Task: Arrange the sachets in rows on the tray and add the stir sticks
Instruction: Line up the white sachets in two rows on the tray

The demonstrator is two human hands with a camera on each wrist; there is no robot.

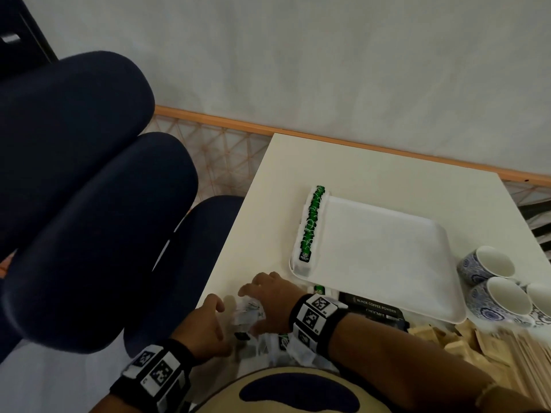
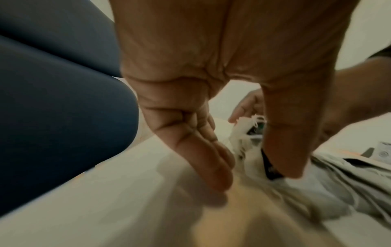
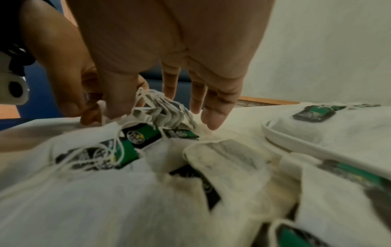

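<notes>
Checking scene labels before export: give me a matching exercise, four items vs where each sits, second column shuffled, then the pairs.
Items:
1. row of green-tagged sachets
2. black coffee powder pack
3. blue patterned cups
4. loose sachet pile

Places:
A. on the table right of the tray
B. partly under the tray's near edge
C. along the tray's left side
D. on the table between the left hand and right hand

Pairs: 1-C, 2-B, 3-A, 4-D

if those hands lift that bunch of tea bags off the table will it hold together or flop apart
Probably floppy: the tea bags are thin, crumpled paper pouches. They look light for their bulk. Loose strings and green tags tangle across the pile, so neighbours may drag along. The right hand and left hand flank the bunch, which should help.
</notes>
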